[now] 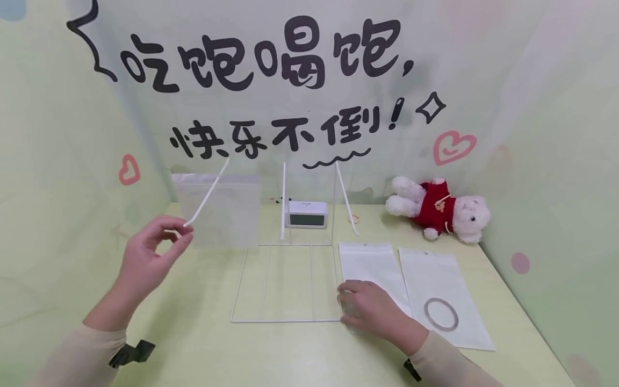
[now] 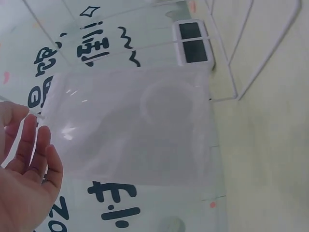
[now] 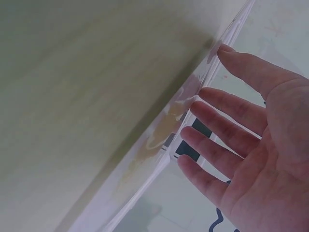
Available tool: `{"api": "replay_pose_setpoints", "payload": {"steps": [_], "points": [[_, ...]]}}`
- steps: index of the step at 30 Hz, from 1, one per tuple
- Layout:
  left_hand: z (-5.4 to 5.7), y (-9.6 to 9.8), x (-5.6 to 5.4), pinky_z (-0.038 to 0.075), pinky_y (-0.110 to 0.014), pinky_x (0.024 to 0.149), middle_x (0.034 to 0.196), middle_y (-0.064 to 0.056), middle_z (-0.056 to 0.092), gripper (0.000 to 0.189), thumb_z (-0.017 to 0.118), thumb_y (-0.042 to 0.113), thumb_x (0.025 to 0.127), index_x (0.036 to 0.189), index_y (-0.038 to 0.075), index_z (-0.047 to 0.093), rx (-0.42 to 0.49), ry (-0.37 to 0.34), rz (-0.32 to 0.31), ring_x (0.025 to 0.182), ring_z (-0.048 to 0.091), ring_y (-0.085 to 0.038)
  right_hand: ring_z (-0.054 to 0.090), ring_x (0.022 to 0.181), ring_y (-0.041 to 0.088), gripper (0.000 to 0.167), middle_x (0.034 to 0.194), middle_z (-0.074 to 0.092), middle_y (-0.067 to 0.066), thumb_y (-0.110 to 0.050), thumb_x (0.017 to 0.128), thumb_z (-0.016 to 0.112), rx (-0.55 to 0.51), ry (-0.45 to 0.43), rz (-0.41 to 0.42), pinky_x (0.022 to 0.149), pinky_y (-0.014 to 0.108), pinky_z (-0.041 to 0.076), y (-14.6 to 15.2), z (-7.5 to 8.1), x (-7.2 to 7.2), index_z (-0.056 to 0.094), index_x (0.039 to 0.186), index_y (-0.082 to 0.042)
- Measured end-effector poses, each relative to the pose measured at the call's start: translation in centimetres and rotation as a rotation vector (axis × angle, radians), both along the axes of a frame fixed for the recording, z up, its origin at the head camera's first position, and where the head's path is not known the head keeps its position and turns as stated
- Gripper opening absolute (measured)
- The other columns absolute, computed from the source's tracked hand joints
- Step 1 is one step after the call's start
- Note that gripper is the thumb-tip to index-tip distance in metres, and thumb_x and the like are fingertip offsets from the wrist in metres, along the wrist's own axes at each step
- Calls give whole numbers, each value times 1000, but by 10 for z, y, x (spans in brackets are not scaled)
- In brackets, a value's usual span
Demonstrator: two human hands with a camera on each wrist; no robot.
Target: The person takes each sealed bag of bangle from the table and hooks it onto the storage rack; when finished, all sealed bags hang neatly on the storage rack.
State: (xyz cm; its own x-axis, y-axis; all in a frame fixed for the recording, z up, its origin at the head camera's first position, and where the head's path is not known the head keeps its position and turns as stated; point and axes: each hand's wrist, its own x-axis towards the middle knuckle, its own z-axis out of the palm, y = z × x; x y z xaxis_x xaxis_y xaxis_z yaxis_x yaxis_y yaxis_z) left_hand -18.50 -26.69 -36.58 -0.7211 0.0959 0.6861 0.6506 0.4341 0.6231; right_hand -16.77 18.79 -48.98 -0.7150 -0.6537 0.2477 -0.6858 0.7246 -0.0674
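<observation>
A white wire rack (image 1: 271,321) with upright posts and several slanted prongs stands on the table. At the upper left, my left hand (image 1: 152,252) pinches the bent tip of one prong between thumb and fingers. A translucent plastic bag (image 1: 224,212) hangs by that prong; in the left wrist view a faint ring shape shows on the bag (image 2: 130,125). My right hand (image 1: 372,309) is low by the rack's right base edge, over a flat white zip bag (image 1: 372,263). In the right wrist view its fingers (image 3: 236,125) are spread, beside the bag's edge.
A second white bag (image 1: 435,274) with a grey ring (image 1: 441,314) lies at the right. Behind the rack are a small digital clock (image 1: 307,215) and an orange ring (image 1: 355,219). A plush toy in red (image 1: 437,209) lies at the back right, near the printed backdrop (image 1: 309,118).
</observation>
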Motion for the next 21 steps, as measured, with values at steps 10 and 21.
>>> {"api": "replay_pose_setpoints", "payload": {"steps": [10,21], "points": [[-62,7,-5,55,-19,74,103,9,71,34,81,-3,84,105,22,71,-373,-127,-112,93,63,-5,69,111,21,33,120,72,1,-30,77,86,2,10,11,93,42,59,1,1,1,77,104,-14],[-105,10,-4,58,-39,92,110,18,67,21,84,18,86,103,27,74,-697,-292,-219,107,62,-13,69,110,22,32,119,72,2,-28,77,86,-19,2,24,92,42,59,1,4,1,77,104,-13]]}}
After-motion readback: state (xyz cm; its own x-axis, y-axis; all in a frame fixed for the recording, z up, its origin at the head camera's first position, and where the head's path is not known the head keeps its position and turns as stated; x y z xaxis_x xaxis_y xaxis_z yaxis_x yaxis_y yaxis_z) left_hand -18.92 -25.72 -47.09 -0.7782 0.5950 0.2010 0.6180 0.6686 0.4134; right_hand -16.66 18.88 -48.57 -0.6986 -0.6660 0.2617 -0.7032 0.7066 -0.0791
